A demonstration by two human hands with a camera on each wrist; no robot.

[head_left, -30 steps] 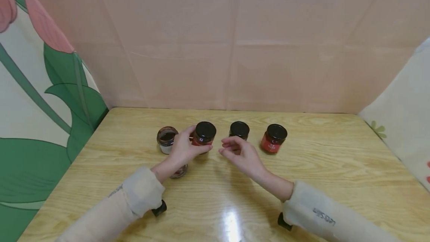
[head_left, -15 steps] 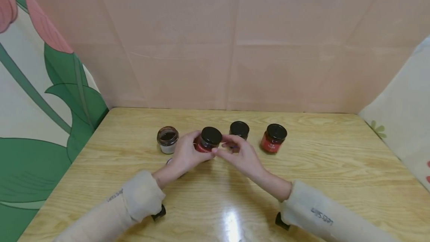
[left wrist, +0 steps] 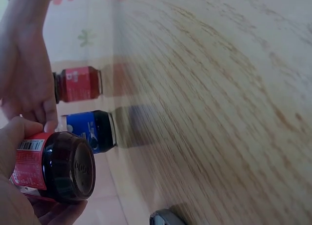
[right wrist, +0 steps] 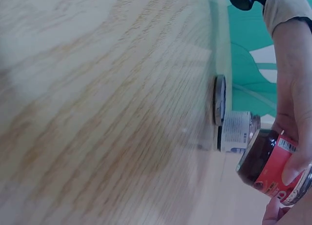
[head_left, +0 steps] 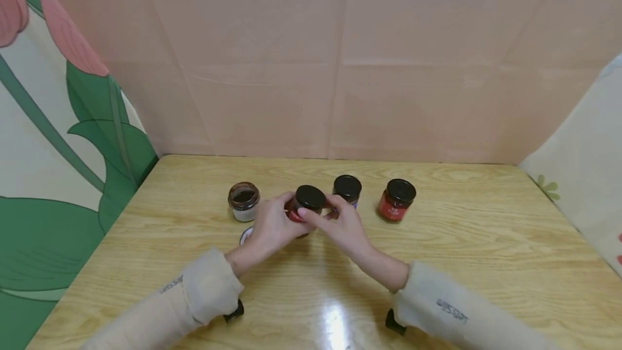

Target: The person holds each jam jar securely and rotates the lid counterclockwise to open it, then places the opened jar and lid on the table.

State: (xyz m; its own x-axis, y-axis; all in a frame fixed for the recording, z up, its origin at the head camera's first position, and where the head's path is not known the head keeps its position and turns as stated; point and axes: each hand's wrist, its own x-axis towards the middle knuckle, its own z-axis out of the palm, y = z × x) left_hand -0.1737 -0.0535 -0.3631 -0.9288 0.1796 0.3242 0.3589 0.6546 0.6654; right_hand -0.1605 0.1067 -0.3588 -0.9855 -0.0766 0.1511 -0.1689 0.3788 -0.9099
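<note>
My left hand grips a dark glass jar with a red label, raised off the table and slightly tilted, its base showing in the left wrist view. The jar's black lid is on top. My right hand holds that lid between thumb and fingers. Left of the hands stands a lidless jar with a pale label and dark contents. A loose round lid lies on the table in front of it, partly hidden by my left hand in the head view.
Behind my right hand stands a black-lidded jar with a blue label. Farther right is another red-labelled jar with a black lid. The wood-grain table meets a pink cloth backdrop at its far edge.
My left hand has lifted the red-labelled jar and brought it right and nearer. My right hand has moved left and taken hold of its lid. The other jars stay put.
</note>
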